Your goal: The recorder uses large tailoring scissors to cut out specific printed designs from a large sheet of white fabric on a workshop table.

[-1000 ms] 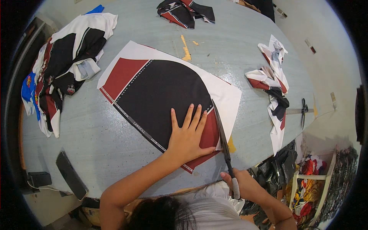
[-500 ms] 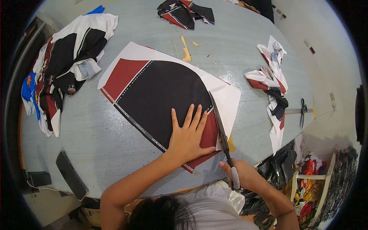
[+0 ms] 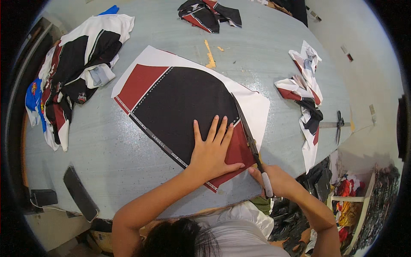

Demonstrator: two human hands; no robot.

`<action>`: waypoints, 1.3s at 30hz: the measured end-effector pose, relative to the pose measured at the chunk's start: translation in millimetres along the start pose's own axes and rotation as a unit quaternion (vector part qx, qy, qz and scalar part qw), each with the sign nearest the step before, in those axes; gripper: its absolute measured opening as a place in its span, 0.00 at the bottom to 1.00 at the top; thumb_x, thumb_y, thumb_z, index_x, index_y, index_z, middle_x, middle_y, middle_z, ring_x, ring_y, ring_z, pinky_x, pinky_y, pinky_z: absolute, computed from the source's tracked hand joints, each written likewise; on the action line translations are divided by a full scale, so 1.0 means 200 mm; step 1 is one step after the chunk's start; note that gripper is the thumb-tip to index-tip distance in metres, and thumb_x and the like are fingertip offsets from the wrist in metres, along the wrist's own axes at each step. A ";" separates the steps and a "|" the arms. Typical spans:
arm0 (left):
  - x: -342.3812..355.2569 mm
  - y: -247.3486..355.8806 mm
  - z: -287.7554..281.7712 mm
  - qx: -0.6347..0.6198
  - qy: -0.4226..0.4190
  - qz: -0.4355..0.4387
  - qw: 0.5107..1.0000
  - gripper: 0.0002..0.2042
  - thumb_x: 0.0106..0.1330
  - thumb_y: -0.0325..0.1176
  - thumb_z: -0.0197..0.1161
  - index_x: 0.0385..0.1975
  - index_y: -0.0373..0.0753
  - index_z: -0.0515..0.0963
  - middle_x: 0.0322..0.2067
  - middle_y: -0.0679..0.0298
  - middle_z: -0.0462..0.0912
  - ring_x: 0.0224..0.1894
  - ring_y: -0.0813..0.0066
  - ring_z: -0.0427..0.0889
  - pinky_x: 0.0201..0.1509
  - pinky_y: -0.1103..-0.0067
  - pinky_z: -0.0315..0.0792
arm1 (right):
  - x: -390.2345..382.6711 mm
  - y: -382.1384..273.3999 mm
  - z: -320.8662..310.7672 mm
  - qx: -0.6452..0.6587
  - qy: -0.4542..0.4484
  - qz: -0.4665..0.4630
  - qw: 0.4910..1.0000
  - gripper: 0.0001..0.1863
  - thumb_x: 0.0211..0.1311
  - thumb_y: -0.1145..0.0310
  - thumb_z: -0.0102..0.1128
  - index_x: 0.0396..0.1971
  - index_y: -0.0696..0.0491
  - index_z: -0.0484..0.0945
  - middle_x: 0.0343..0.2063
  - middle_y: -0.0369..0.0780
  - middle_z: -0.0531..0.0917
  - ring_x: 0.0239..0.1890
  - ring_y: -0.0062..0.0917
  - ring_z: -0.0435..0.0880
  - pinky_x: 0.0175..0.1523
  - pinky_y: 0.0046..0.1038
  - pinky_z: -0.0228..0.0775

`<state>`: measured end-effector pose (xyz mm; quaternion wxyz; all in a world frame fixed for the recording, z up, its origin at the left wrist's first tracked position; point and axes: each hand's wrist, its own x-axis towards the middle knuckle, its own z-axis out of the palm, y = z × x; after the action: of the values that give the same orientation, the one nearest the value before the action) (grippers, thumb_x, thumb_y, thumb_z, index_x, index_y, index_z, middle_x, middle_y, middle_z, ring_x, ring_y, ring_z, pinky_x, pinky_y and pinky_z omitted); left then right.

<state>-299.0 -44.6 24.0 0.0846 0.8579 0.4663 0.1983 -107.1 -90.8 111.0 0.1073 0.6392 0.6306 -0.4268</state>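
A printed fabric panel (image 3: 184, 94) in black and dark red with a white margin lies flat on the grey-blue table. My left hand (image 3: 212, 150) presses on it with fingers spread, across the black part and the red corner. My right hand (image 3: 276, 180) grips the handles of large dark scissors (image 3: 251, 145). Their long blades lie along the curved edge between the printed area and the white margin, with the tip up beside the black part. The white strip (image 3: 254, 105) extends to the right of the blades.
Piled printed fabric (image 3: 81, 64) lies at the left, and cut pieces (image 3: 209, 16) at the far edge. White and red scraps (image 3: 306, 103) sit at right, beside small scissors (image 3: 338, 127). A phone (image 3: 80, 193) rests near left. Black plastic bags (image 3: 317, 184) and a shelf (image 3: 349, 198) stand beyond the table's right edge.
My right hand and the scissors have moved forward along the panel's edge, with the tip farther up the curve. My left hand stays flat on the fabric.
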 end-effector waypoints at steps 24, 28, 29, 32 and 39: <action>-0.01 0.00 -0.01 -0.004 -0.020 0.005 1.000 0.53 0.44 0.72 0.56 0.62 0.32 0.56 0.65 0.48 0.52 0.69 0.54 0.45 0.60 0.37 0.30 | 0.15 -0.01 -0.27 -0.031 -0.048 -0.013 0.998 0.36 0.61 0.36 0.41 0.19 0.59 0.73 0.11 0.40 0.75 0.15 0.26 0.78 0.22 0.27 0.68; -0.01 0.00 0.00 -0.008 -0.022 0.003 1.000 0.53 0.44 0.72 0.56 0.62 0.32 0.56 0.65 0.48 0.51 0.69 0.54 0.44 0.60 0.37 0.29 | 0.21 -0.01 -0.30 -0.061 -0.012 -0.038 0.997 0.36 0.62 0.38 0.40 0.19 0.60 0.74 0.09 0.39 0.75 0.15 0.26 0.79 0.23 0.27 0.68; -0.01 0.00 0.00 -0.007 -0.021 0.002 1.000 0.53 0.44 0.72 0.56 0.62 0.32 0.56 0.65 0.48 0.51 0.69 0.54 0.44 0.60 0.37 0.29 | 0.22 0.00 -0.30 -0.062 -0.012 -0.039 0.997 0.36 0.62 0.38 0.40 0.19 0.60 0.74 0.09 0.39 0.75 0.15 0.26 0.79 0.23 0.27 0.68; -0.01 0.01 -0.01 -0.007 -0.022 0.001 1.000 0.53 0.44 0.72 0.55 0.62 0.32 0.56 0.65 0.49 0.51 0.69 0.53 0.44 0.60 0.37 0.30 | 0.22 0.05 -0.28 -0.097 0.037 -0.072 0.992 0.34 0.64 0.40 0.40 0.20 0.60 0.74 0.08 0.39 0.75 0.14 0.27 0.79 0.22 0.27 0.69; -0.02 -0.01 0.00 0.001 -0.004 0.007 1.000 0.51 0.46 0.72 0.53 0.62 0.33 0.58 0.64 0.48 0.53 0.69 0.53 0.46 0.60 0.37 0.30 | 0.24 0.09 -0.40 -0.109 -0.006 -0.062 0.992 0.36 0.62 0.39 0.43 0.21 0.63 0.73 0.10 0.45 0.76 0.16 0.35 0.79 0.25 0.32 0.69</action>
<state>-302.0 -47.2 23.0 0.0842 0.8620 0.4604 0.1946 -65.4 -5.8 121.1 0.1539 0.5812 0.7110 -0.3647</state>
